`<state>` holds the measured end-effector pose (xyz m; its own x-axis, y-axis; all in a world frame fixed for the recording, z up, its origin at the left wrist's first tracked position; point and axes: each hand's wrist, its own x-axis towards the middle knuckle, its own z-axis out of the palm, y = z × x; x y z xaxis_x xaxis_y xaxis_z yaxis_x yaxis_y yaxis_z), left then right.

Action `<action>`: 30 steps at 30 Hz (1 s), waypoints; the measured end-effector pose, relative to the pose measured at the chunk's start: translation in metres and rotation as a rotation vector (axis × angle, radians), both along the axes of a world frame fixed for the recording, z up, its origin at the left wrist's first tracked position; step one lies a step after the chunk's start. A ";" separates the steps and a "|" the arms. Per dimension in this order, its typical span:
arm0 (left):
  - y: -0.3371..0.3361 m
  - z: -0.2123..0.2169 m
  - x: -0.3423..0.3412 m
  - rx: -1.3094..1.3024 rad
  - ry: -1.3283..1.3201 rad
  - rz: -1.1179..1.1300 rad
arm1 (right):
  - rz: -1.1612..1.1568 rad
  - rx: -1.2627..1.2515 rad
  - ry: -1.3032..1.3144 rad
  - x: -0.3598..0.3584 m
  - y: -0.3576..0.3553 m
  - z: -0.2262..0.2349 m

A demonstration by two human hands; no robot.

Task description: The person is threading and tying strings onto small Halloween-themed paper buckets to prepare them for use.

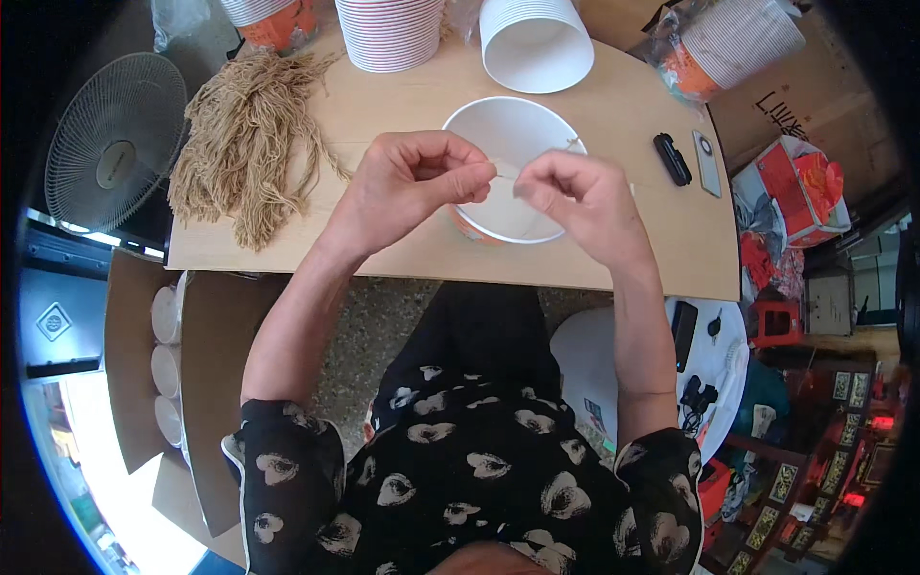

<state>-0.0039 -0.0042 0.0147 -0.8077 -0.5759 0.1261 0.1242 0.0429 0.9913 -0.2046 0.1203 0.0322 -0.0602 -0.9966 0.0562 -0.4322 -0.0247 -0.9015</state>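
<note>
string (506, 172) runs sideways between both hands, pulled tight over the open cup (508, 129). left hand (407, 182) pinches one end, right hand (575, 192) pinches the other, both just as near. the cup sits by the table's (613, 259) near edge. a string pile (244, 144) lies by the left edge.

wooden table (623, 115) | paper bowl (508, 134) | twine bundle (244, 144) | bowl stacks (388, 34) | black device (672, 159)
</note>
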 end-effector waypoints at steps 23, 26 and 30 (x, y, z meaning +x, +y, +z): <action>0.010 -0.011 -0.001 -1.079 -0.020 0.115 | -0.510 -0.473 -0.142 -0.040 0.041 -0.023; 0.010 -0.009 -0.003 -1.179 -0.033 0.126 | -0.522 -0.532 -0.021 -0.047 0.060 -0.031; 0.001 -0.020 0.000 -1.377 -0.048 0.172 | -0.376 -0.539 0.362 -0.053 0.080 -0.029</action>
